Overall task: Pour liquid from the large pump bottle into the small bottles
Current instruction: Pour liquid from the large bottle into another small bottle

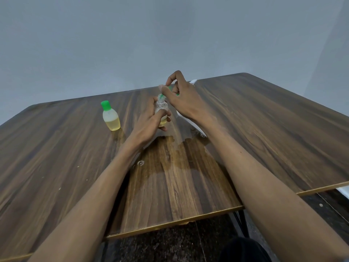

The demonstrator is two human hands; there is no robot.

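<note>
Head view. The left hand (151, 118) grips a small clear bottle (162, 110), fingers curled round its body, holding it upright just above the wooden table (264, 114). The bottle has yellowish liquid in its lower part, and its neck is uncapped. The right hand (181, 95) is just above the bottle's neck, with thumb and fingers pinched together on a green cap (171, 88); the cap is mostly hidden by the fingers. A second small bottle (111, 116), closed with a green cap and part-filled with yellow liquid, stands upright on the table to the left, apart from the hands. A white object (192, 82) lies behind the right hand, largely hidden. A wet patch (179, 154) spreads on the table between the forearms.
</note>
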